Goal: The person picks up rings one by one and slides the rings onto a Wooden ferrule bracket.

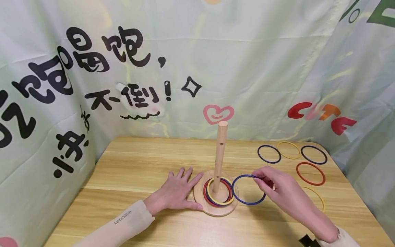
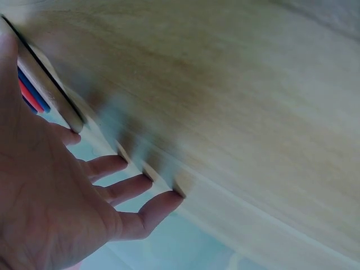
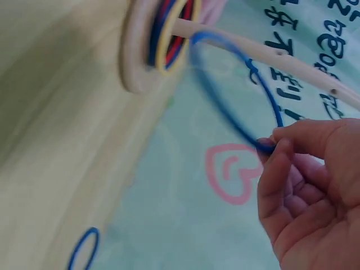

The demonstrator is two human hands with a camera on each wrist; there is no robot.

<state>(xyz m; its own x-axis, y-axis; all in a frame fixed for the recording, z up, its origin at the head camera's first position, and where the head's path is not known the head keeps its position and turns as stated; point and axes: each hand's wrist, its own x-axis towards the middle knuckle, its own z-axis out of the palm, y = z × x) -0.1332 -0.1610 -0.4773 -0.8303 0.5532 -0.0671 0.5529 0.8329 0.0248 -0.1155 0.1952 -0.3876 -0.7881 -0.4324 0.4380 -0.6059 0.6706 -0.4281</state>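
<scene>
Right grip [image 1: 284,192] pinching blue ring [image 1: 249,204] on side away from peg [image 1: 219,154], sensible hold; likely handling light, stiff. Left grip [image 1: 177,192] lying spread.

Passable above the wooden peg [image 1: 219,156] and along the tabletop [image 1: 148,154] behind its round base [image 1: 216,211]. Obstructed at left by the left hand [image 1: 177,193], at right by the right hand [image 1: 282,192] pinching a blue ring [image 1: 249,203]. Bounded rearward by the curtain [image 1: 247,68].
</scene>
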